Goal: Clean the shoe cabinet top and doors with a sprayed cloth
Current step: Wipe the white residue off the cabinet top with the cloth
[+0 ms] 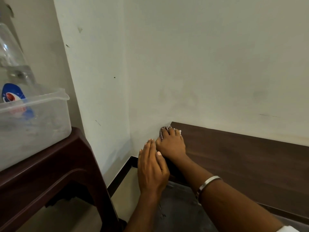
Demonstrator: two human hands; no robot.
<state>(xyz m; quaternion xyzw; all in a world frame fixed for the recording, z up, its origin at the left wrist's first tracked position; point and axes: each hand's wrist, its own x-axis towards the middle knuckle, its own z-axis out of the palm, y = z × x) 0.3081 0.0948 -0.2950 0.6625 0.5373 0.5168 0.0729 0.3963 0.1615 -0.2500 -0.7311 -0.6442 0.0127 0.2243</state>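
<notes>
The dark wood top of the shoe cabinet (242,158) runs along the wall at the right. My right hand (172,144) lies on its far left corner, pressing a checked red-and-white cloth (161,131) against the top; only the cloth's edges show past my fingers. A metal bangle sits on that wrist. My left hand (151,166) is held edge-on with straight fingers at the cabinet's left end, just beside my right hand, and holds nothing. The cabinet's grey side or door (177,208) shows below my arms.
A dark brown plastic stool (55,173) stands at the left, carrying a clear plastic tub (35,121) with a clear bottle (11,67) in it. White walls meet in the corner right behind the cabinet. A narrow strip of floor lies between stool and cabinet.
</notes>
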